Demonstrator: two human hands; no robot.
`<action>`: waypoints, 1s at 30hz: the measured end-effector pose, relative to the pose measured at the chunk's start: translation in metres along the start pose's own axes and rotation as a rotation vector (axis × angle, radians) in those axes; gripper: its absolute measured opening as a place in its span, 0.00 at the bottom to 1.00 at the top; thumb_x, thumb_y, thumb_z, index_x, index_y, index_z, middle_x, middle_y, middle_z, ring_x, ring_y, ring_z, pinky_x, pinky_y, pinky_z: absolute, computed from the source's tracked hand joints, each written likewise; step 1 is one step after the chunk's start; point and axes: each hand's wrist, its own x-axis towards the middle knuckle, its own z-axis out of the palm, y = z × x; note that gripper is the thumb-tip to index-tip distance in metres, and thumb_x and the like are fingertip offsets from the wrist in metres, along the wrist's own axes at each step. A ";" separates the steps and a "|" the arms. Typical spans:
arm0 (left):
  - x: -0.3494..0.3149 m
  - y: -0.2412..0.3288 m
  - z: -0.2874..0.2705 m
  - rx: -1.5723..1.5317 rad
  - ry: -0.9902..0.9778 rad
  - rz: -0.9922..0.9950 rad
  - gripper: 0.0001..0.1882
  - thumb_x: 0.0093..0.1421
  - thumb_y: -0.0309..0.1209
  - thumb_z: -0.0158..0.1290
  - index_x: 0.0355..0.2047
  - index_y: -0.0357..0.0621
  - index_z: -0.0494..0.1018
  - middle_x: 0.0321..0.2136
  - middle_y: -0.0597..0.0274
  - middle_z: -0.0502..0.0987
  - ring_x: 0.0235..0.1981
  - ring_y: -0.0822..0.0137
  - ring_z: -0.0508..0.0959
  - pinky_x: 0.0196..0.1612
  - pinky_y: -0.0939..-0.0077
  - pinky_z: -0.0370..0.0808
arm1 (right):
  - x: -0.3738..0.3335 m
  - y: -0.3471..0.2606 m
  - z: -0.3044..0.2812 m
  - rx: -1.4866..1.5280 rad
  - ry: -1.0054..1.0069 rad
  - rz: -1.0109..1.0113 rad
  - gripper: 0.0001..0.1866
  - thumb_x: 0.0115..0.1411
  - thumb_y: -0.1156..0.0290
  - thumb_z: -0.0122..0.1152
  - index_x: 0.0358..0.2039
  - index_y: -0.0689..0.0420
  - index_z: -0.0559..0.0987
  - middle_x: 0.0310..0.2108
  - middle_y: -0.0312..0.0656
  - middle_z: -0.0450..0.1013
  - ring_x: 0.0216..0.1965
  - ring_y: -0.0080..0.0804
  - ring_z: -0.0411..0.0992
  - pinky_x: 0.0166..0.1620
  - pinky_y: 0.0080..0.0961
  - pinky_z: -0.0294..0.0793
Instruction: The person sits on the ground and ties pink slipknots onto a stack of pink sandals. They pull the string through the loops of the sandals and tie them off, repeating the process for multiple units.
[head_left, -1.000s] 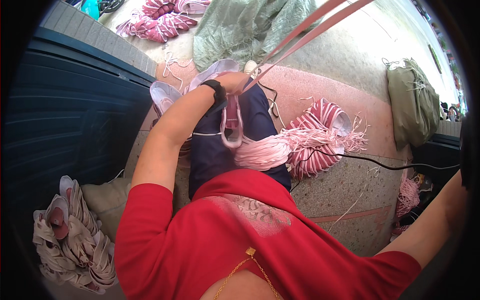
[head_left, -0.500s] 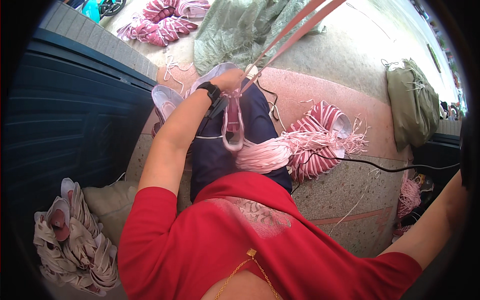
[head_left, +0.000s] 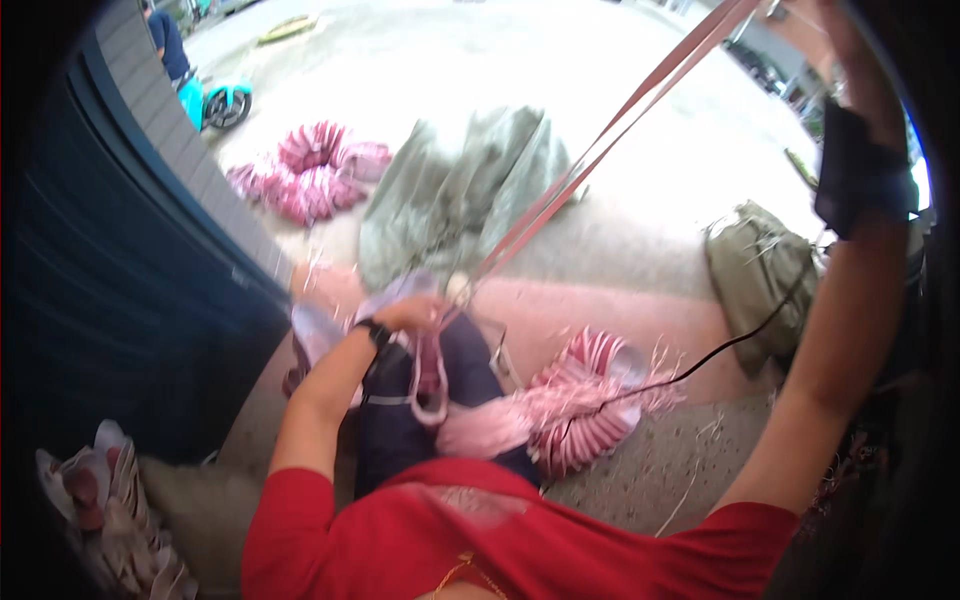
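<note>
My left hand (head_left: 412, 313), wearing a dark wrist strap, is closed on a pink shoe upper (head_left: 430, 385) above my lap. From the upper, long pink shoelaces (head_left: 590, 165) stretch taut up to the right. My right hand (head_left: 835, 35) is raised at the top right corner, at the upper end of these laces. It seems closed on them, though blur and the picture's edge hide most fingers. A hank of pale pink laces (head_left: 490, 425) lies across my thigh. Against my left leg stand lilac-lined shoe uppers (head_left: 318, 335).
Striped pink uppers (head_left: 590, 400) lie bundled at right, more (head_left: 310, 175) farther off. A grey-green sheet (head_left: 450, 190) lies ahead, an olive sack (head_left: 760, 285) at right. A black cord (head_left: 735, 345) crosses the right side. Beige uppers (head_left: 120, 510) sit by the blue door (head_left: 130, 300).
My right arm has swung up from the lower right to the top right. The view has tilted upward. My left hand has stayed on the upper, and the laces remain taut.
</note>
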 end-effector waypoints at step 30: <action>-0.342 0.011 -0.138 -0.636 1.318 -0.130 0.14 0.62 0.40 0.49 0.43 0.45 0.72 0.16 0.78 0.56 0.15 0.83 0.55 0.17 0.86 0.52 | -0.417 0.325 -0.136 -0.215 -0.405 1.044 0.10 0.59 0.69 0.56 0.38 0.59 0.80 0.22 0.29 0.69 0.22 0.14 0.63 0.27 0.13 0.62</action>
